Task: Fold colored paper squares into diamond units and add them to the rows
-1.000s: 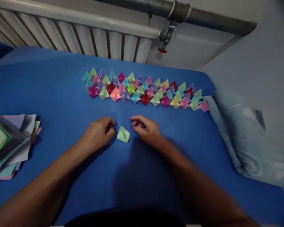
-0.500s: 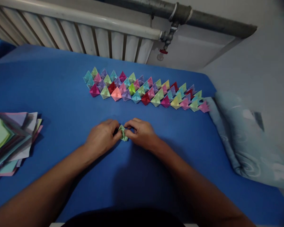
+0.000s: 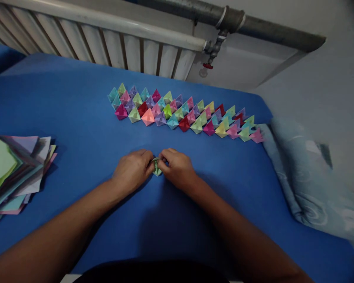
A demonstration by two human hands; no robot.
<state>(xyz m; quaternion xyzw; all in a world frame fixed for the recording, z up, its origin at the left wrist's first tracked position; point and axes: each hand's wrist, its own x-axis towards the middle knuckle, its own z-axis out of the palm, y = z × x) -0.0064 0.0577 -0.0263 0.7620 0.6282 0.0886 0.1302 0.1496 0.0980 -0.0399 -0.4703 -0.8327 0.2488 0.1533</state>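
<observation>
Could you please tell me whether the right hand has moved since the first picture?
Yes, the right hand has moved left, judged against the coral folded paper.

Table (image 3: 224,173) plain blue — paper shapes (image 3: 184,124) multicoloured; folded cloth (image 3: 301,173) grey-blue, pale swirls, seemingly.

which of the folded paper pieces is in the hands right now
The pale green one, pinched between the left hand and right hand; the other folded pieces sit in rows beyond.
</observation>
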